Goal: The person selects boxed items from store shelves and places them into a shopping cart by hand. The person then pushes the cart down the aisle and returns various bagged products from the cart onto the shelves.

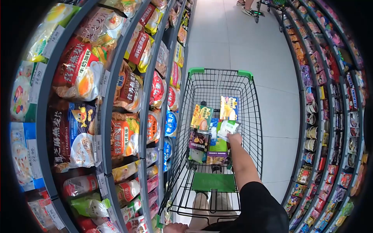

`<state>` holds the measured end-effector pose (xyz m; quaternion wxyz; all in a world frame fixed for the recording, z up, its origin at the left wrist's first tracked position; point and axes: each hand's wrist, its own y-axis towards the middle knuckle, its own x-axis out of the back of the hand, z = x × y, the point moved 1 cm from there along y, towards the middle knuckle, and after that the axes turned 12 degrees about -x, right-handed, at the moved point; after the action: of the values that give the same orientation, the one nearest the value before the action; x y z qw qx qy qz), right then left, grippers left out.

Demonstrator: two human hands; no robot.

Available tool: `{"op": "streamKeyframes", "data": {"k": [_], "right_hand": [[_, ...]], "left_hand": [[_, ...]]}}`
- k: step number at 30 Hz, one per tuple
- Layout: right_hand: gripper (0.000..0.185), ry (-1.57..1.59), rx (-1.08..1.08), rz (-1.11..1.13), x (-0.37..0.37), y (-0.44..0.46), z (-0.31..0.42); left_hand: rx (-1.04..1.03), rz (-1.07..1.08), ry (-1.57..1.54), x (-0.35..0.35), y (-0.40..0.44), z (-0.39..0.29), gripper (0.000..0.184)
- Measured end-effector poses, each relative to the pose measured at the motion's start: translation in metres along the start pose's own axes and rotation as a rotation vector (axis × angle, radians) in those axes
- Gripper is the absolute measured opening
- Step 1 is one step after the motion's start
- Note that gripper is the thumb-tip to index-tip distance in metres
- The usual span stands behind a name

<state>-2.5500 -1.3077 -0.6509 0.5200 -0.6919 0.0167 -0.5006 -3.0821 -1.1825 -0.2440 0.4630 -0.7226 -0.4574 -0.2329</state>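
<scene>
White packet with green print is what I pinch by its lower right corner with the fingers of my right hand, my arm stretched over the seat end of the shopping cart. It is in the basket among the goods there, just over a green package, tilted a little. A yellow box stands beyond it, a yellow-green box and a dark box sit to its left, and a purple box is nearer to me. My left hand is at the bottom edge of the view by the handle end; it is cut off there, so I cannot tell whether its fingers wrap the bar or only rest on it. Handling the packet well, I judge, calls for a light pinch on its edge, since the wrapper looks soft and could crease or slip. I should keep my wrist high enough to clear the green seat panel, guide the packet past the box corners without dragging it, and keep the cart steady beside the shelf of oatmeal bags.
</scene>
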Motion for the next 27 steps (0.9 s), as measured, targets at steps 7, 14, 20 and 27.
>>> {"op": "streamKeyframes", "data": {"k": [7, 14, 20, 27], "right_hand": [[0.027, 0.056, 0.261, -0.33, 0.02, -0.055, 0.004], [0.025, 0.451, 0.392, -0.343, 0.033, -0.114, -0.033], [0.022, 0.911, 0.66, 0.873, 0.161, -0.382, -0.159], [0.041, 0.514, 0.824, 1.309, 0.196, -0.627, -0.34]], "left_hand": [[-0.101, -0.161, 0.074, 0.011, 0.009, 0.0, 0.011], [-0.042, 0.165, -0.062, -0.001, -0.001, 0.007, 0.05], [0.038, -0.473, -0.738, 0.066, -0.029, -0.024, 0.065], [-0.042, -0.964, -1.752, 0.119, -0.148, -0.067, 0.034]]}}
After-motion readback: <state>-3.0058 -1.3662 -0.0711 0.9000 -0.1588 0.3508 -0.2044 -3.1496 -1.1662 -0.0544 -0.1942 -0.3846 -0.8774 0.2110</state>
